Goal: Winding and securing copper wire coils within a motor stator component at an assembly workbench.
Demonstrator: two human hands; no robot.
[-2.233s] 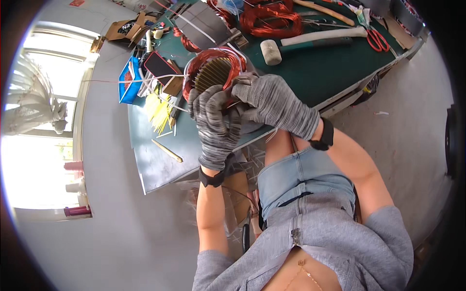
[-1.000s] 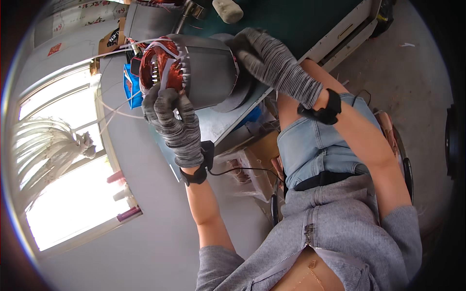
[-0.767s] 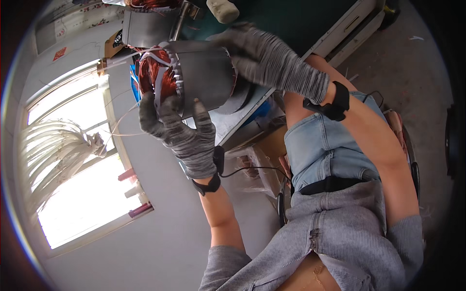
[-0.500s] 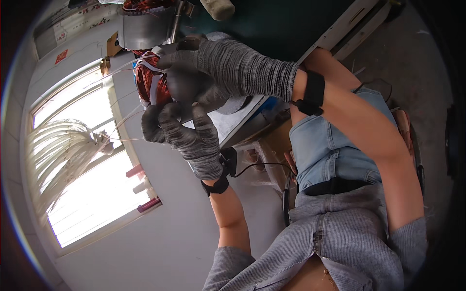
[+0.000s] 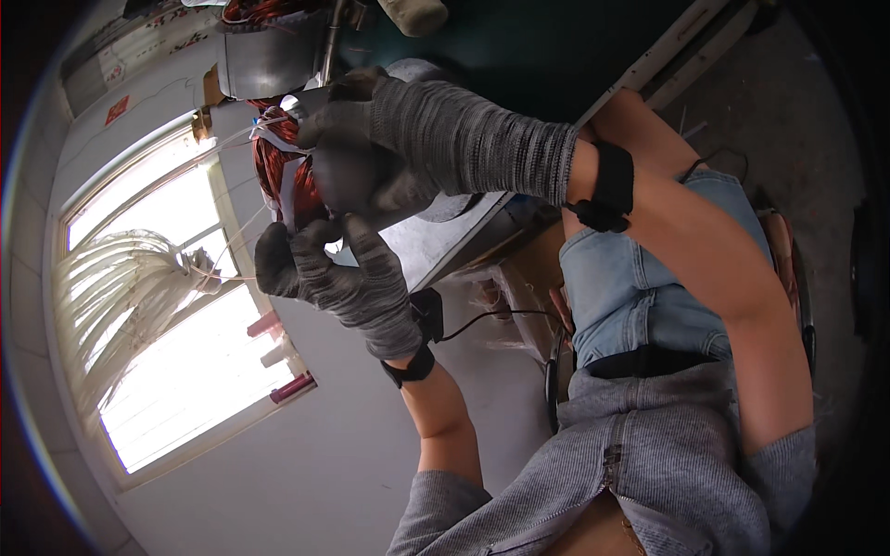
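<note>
A motor stator's winding of red copper wire, bound with white strips and cord, is beside both hands. My right hand, in a grey knitted glove, lies over the stator, its fingers bent around the edge next to the winding. A dark blurred patch hides part of its palm and the metal. Below, my left hand, gloved alike, has its fingers curled at the winding's lower end. Its fingertips are close together there, and what they pinch is hidden. A thin pale wire runs from the left up to these fingers.
Another metal stator with copper winding stands at the upper left. A mallet-like head lies on the dark green tabletop. A bundle of white strands hangs before the window. A cardboard box sits beneath the table.
My left hand has shifted slightly left and down, staying at the winding's lower end. The right hand stays on the stator, its forearm a little lower. The view has tilted slightly.
</note>
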